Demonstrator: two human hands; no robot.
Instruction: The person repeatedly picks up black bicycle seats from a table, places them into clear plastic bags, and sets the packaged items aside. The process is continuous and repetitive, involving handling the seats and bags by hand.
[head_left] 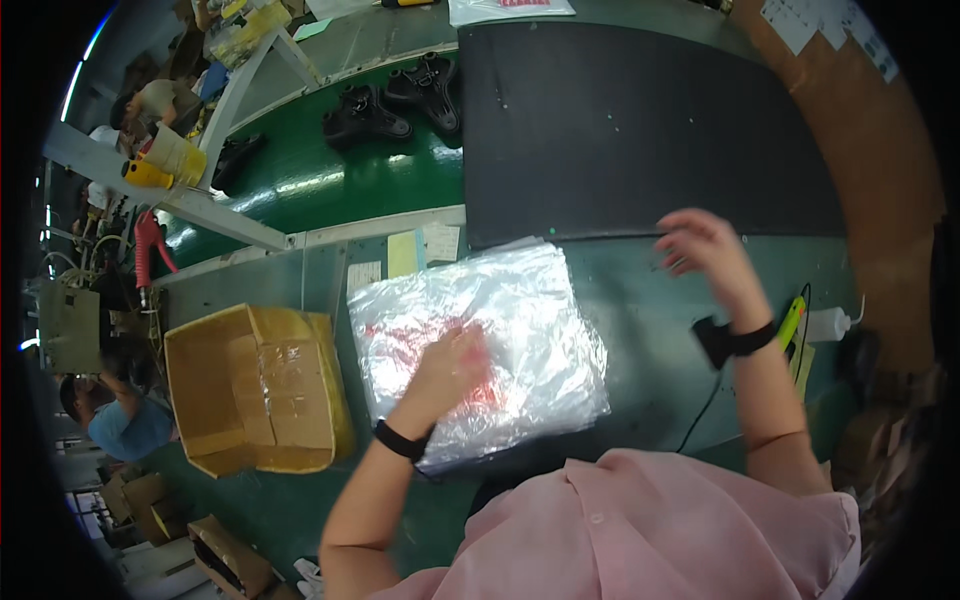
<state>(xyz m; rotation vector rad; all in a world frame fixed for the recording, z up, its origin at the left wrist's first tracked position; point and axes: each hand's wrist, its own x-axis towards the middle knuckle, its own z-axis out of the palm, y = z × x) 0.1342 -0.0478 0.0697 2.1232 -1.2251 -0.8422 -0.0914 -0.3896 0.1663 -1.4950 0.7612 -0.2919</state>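
A thick stack of clear plastic bags (540, 330) with red printing lies on the green worktable in front of me. My left hand (450, 368) rests on top of the stack, over the printed area; its fingers are blurred against the shiny film. To the right, my right hand (705, 255) is raised near the front edge of the black mat (650, 130). Its fingers are apart and loosely bent, and nothing shows in them. A dark band circles each wrist.
An open yellow-brown carton (250, 390) stands left of the bags. Paper slips (405, 253) lie behind them. At right are a green-handled tool (792, 322) and a white bottle (828, 324). Black moulded parts (366, 118) sit on the green surface beyond. A red air gun (150, 248) hangs left.
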